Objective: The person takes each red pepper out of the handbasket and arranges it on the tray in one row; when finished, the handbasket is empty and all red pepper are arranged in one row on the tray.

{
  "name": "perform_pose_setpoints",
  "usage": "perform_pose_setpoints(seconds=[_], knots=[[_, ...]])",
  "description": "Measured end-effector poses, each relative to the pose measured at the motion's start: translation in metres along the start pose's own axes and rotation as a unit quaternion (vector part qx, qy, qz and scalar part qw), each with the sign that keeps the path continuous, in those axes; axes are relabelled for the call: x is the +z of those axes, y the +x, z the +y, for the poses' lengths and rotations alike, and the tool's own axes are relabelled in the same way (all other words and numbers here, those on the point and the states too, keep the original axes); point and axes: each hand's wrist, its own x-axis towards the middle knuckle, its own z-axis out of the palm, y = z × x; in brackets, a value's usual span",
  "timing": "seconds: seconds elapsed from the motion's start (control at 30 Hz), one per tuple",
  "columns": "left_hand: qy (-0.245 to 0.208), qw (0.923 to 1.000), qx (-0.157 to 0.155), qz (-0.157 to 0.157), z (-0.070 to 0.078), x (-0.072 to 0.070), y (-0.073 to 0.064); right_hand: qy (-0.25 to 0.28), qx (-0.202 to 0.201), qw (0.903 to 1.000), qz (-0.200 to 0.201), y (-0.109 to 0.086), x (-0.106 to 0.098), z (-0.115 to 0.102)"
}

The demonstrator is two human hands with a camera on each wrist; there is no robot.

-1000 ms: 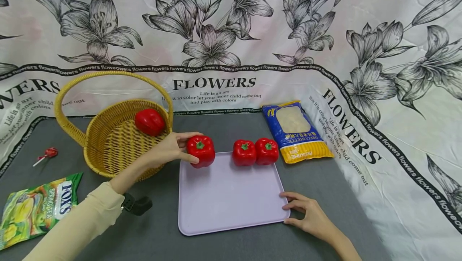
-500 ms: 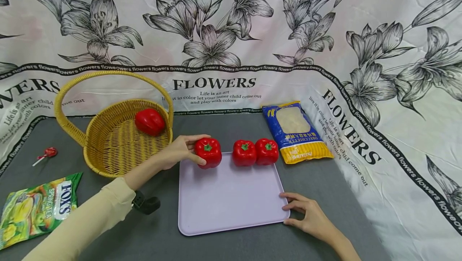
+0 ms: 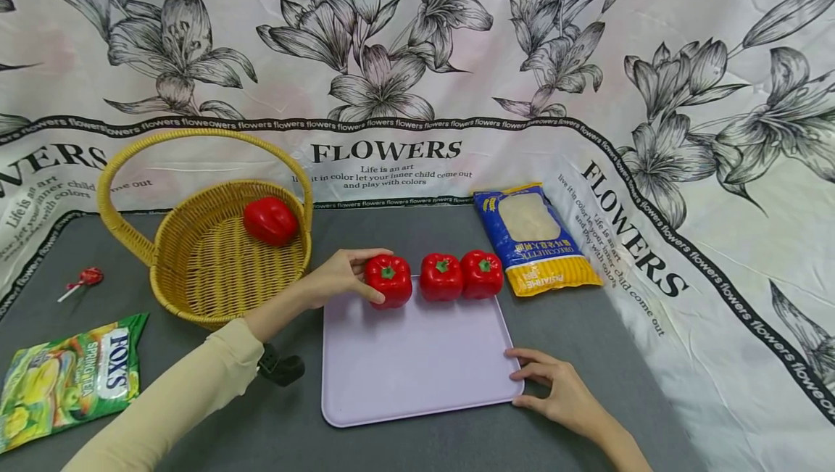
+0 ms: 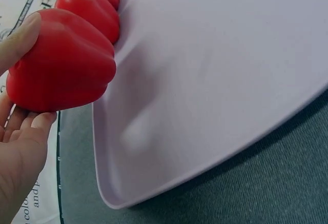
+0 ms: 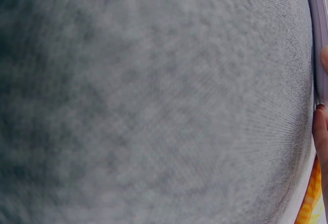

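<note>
Red bell pepper (image 3: 393, 287): shifted right since both earlier frames, closer to the pepper pair (image 3: 441, 283); left hand (image 3: 335, 280) and cream sleeve (image 3: 176, 392) moved with it. Now over the upper left part of the lilac tray (image 3: 417, 363), green stem end up; contact with tray floor cannot be told.
Left hand: thumb on near side of pepper, fingers round the far side; parted only by the pepper's width, firm hold.
Pepper pair: side by side at the tray's upper edge, touching; narrow gap to the held one in head view.
Right hand (image 3: 561, 391): fingers loosely bent, thumb well apart; tips touch the tray's right rim, thumb near its lower right corner.
Wicker basket (image 3: 215, 262): upper left of frame, yellow, handle raised; one more pepper (image 3: 270, 221) lies on its side against the inner right wall.
Orecchiette bag (image 3: 538, 243): right of centre, beyond the tray's upper right corner.
Lollipop (image 3: 91, 275): far left, on grey tabletop (image 3: 261, 428).
FOX'S Spring Tea bag (image 3: 78, 378): lower left.
</note>
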Motion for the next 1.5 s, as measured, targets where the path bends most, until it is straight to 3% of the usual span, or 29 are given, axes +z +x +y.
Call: perform_pose_setpoints(seconds=[0.6,0.8,1.07,1.5], knots=[[0.009,0.9998,0.004,-0.015,-0.004,0.003,0.016,0.013,0.004,0.9999,-0.001,0.0,0.0,0.001],[0.005,0.9996,0.015,-0.022,-0.01,0.002,0.02,0.005,-0.008,1.0,0.002,0.0,0.0,0.0],[0.003,0.9987,0.028,-0.041,-0.013,0.003,0.022,0.013,0.019,0.9997,-0.007,0.0,0.0,0.001],[0.043,0.9951,0.061,-0.064,-0.015,0.0,0.024,0.009,0.01,0.9999,-0.005,0.0,0.0,0.001]])
